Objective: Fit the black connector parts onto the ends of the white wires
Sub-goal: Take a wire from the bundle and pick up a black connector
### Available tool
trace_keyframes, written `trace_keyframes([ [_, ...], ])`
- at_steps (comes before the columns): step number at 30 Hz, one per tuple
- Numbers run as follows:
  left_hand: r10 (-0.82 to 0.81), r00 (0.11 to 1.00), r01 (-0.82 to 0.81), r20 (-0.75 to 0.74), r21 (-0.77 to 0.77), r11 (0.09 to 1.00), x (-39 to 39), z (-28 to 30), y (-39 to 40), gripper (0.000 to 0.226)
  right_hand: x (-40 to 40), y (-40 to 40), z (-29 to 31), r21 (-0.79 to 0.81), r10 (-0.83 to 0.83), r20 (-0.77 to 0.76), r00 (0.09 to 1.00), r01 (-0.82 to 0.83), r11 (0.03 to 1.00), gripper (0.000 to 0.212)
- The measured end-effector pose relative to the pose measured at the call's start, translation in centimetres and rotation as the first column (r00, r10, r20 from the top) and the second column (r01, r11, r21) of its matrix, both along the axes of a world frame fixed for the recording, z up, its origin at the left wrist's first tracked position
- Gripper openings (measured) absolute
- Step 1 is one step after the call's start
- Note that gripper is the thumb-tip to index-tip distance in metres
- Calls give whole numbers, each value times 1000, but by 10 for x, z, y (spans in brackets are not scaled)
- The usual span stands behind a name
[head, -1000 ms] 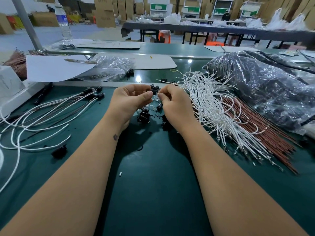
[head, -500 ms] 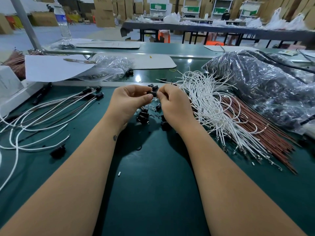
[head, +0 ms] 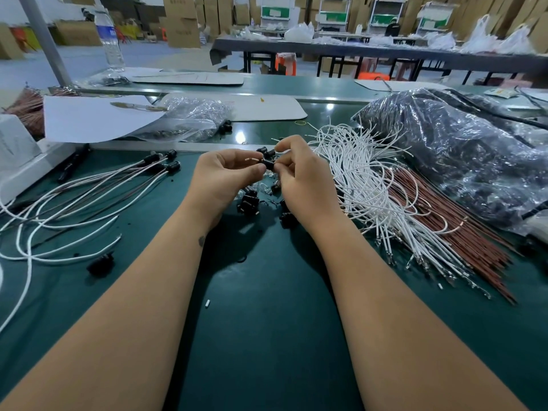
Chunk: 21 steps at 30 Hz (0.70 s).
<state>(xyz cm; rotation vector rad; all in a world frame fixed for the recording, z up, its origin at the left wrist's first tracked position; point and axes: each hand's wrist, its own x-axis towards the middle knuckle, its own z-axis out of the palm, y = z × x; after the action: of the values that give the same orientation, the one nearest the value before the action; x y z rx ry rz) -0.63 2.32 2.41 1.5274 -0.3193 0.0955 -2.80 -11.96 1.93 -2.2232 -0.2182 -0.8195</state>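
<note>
My left hand [head: 221,178] and my right hand [head: 302,179] meet over the green mat, fingers curled. Between their fingertips sits a small black connector part [head: 268,164], pinched from both sides. A short pale wire end [head: 252,159] shows at my left fingertips. Several loose black connector parts [head: 248,203] lie on the mat just under the hands. A big bundle of white wires [head: 367,191] spreads out to the right of my right hand. Finished white wires with black connectors [head: 166,166] lie at the left.
Reddish-brown wires [head: 462,232] lie beside the white bundle. A large dark plastic bag [head: 462,152] fills the right side. A clear bag of parts [head: 189,120] and white paper [head: 89,117] sit behind. One black part [head: 100,264] lies at the left. A water bottle [head: 111,40] stands far back.
Both hands have risen slightly and closed in on each other. The black connector part now sits pinched between the two sets of fingertips.
</note>
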Motion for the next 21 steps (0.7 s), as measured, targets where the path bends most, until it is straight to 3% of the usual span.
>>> trace_keyframes([
  [6,36,999,-36,5,-22,999,3,-2,-3,12,0,1,-2,5,2,-69,998,-2,1000,18],
  [10,78,996,-82,53,66,994,5,-4,-2,13,-1,1,0,-59,16,-136,991,-24,998,14],
  [13,228,964,-252,140,196,948,8,-5,1,10,-1,-2,0,-200,-89,-116,989,65,978,14],
  [15,416,887,-457,203,240,857,13,-4,8,8,0,-8,1,-308,-221,-53,974,194,931,12],
  [18,672,702,-709,236,324,626,18,-3,18,17,0,-18,2,-367,-364,23,931,346,863,11],
  [21,668,643,-753,376,472,459,10,-2,14,32,0,-17,2,-410,-364,46,930,349,843,13],
])
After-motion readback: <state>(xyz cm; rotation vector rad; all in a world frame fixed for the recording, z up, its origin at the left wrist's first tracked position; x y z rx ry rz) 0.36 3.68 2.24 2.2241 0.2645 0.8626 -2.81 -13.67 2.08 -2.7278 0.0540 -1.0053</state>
